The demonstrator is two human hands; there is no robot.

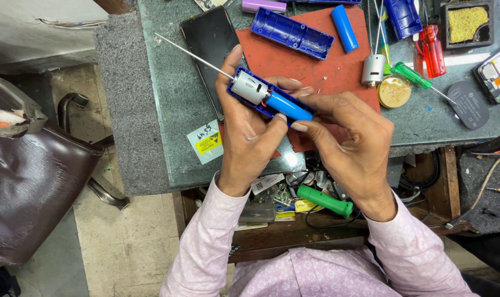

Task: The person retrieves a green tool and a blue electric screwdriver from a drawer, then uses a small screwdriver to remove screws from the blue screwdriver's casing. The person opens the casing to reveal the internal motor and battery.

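Both hands hold one blue casing half (263, 99) above the surface (162, 137): left hand (244, 132) cradles it, right hand (343, 129) pinches its blue battery (288, 106) beside the silver motor (249, 88); another casing half (291, 33) lies on the red mat (321, 66)

Pale pink long sleeves, small floral print, buttoned cuffs at wrists; hands bare, no rings.

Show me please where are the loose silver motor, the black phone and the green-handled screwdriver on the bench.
Loose silver motor (373, 69), head view, middle of its metal body.
Black phone (208, 41), head view, bare upper part of its screen.
Green-handled screwdriver (411, 74), head view, on the green handle.
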